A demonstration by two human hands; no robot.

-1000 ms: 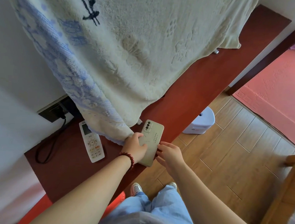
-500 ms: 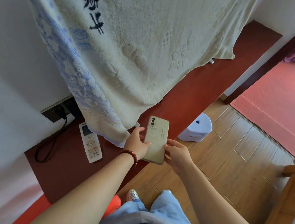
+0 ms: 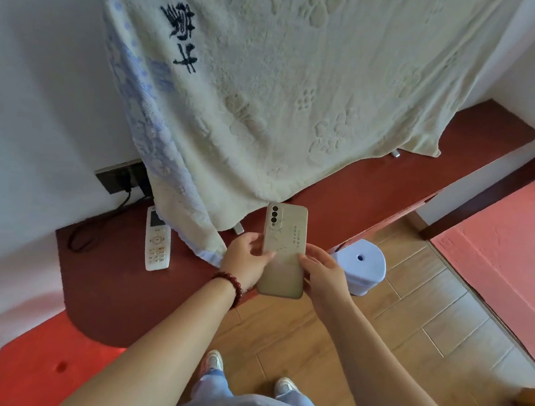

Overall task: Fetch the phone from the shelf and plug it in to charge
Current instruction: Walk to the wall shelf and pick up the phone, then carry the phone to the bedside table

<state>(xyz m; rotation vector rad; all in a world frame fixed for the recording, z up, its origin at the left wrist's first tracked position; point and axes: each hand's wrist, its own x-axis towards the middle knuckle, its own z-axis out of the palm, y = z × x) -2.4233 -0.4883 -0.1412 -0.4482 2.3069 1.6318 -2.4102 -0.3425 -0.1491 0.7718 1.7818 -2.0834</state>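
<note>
A beige phone (image 3: 283, 252) is held upright over the front edge of the dark red shelf (image 3: 102, 289), its back and three camera lenses toward me. My left hand (image 3: 245, 262), with a red bead bracelet on the wrist, grips its left edge. My right hand (image 3: 324, 274) holds the right edge. On the wall at the left sits a dark socket plate (image 3: 119, 176) with a black plug in it; its black cable (image 3: 89, 233) loops down onto the shelf. A thin white cable end (image 3: 238, 228) shows under the towel's hem.
A large cream towel (image 3: 268, 90) with blue trim hangs over the shelf and partly hides the socket. A white remote (image 3: 157, 240) lies on the shelf. A pale blue stool (image 3: 358, 267) stands on the wooden floor to the right. A red stool (image 3: 51, 368) sits at lower left.
The phone has been lifted off the shelf and turned upright. My right hand has closed on its right edge. My view has tilted up and back.
</note>
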